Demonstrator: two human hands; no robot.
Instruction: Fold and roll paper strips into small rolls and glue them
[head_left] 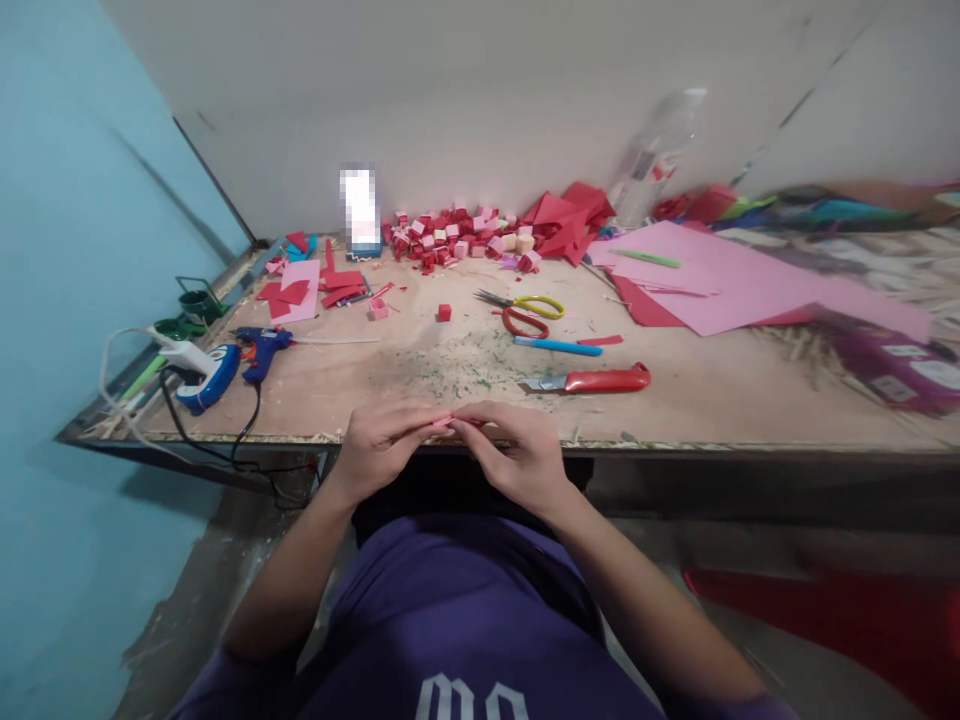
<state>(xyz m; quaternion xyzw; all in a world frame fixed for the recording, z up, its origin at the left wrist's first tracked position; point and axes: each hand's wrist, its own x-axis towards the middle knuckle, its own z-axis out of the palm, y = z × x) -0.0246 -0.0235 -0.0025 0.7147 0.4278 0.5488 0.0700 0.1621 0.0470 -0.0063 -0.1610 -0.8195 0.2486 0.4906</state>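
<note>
Between the fingertips of both hands is a small pink piece of paper [442, 422], mostly covered by the fingers. My left hand [386, 445] pinches it from the left, and my right hand [517, 445] pinches it from the right, just over the table's front edge. Beyond the hands sits a small red paper cube [445, 313]. Scissors [525, 312] with one yellow and one red handle lie to its right. Closer to me are a blue pen-like stick [559, 347] and a red-handled knife [592, 381].
A heap of small red and pink cubes [457, 238] lies by the wall, beside a bright phone [360, 210]. At left are a blue glue gun [262, 345] and a power strip [210, 380] with cables. Pink sheets [697, 270] and a plastic bottle [652, 165] are at right.
</note>
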